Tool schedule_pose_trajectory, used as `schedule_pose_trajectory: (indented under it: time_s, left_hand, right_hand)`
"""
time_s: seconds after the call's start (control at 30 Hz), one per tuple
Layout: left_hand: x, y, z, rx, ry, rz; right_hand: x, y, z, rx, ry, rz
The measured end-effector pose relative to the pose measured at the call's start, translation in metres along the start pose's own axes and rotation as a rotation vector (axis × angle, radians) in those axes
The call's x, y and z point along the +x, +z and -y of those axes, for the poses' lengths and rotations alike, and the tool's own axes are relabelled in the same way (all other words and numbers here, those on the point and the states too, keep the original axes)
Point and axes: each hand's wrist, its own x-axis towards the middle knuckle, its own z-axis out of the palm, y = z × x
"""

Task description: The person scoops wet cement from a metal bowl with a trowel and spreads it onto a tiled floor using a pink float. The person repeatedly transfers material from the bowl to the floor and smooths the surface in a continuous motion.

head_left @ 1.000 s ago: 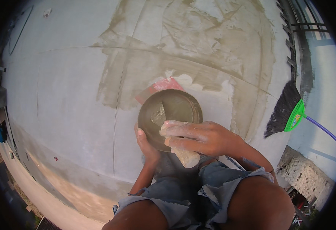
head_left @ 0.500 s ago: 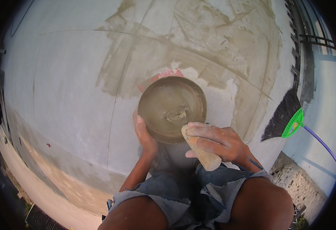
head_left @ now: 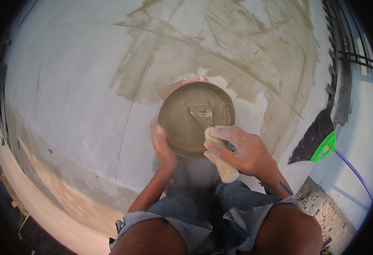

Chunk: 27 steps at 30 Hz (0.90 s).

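Observation:
A round bowl [head_left: 180,142] of wet grey-brown mortar [head_left: 176,112] sits in front of my knees. My left hand [head_left: 164,148] is curled around the bowl's left side; some fingertips are hidden behind the wall. In my right hand [head_left: 251,149] is a small pointed trowel [head_left: 225,169], gripped by its pale, mortar-crusted handle. Its blade [head_left: 202,113] dips into the mortar near the middle of the bowl and is smeared with it. Just past the bowl's far rim, a flat red piece [head_left: 168,90] with whitish smears is partly covered by the bowl.
Pale panels with thin seams form the surface [head_left: 88,85] around me. Patches of damp grey-brown mortar [head_left: 246,55] spread across the far right. A black-bristled broom [head_left: 316,138] with a green head and purple handle lies right. Dark metal bars [head_left: 358,59] stand beyond it.
The trowel blade has shifted farther into the bowl and turned, leaving a mark in the mortar. My right hand has followed with a changed finger grip. My left hand stays on the bowl.

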Motion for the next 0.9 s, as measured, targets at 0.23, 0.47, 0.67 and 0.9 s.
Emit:
schedule_pose_trajectory:
  time_s: [0.23, 0.47, 0.67, 0.9]
  left_hand:
    - [-0.004, 0.009, 0.004, -0.061, -0.039, 0.044]
    - [-0.01, 0.018, 0.001, -0.028, 0.033, 0.086]
    - [-0.01, 0.022, -0.007, -0.029, 0.026, 0.071]
    - [-0.011, 0.023, -0.007, -0.083, 0.014, 0.096]
  right_hand:
    - [0.005, -0.003, 0.014, 0.068, 0.034, -0.1]
    - [0.006, 0.001, -0.005, -0.102, 0.137, -0.252]
    - [0.001, 0.006, 0.021, 0.027, 0.153, -0.185]
    - [-0.003, 0.005, 0.003, -0.037, 0.227, -0.255]
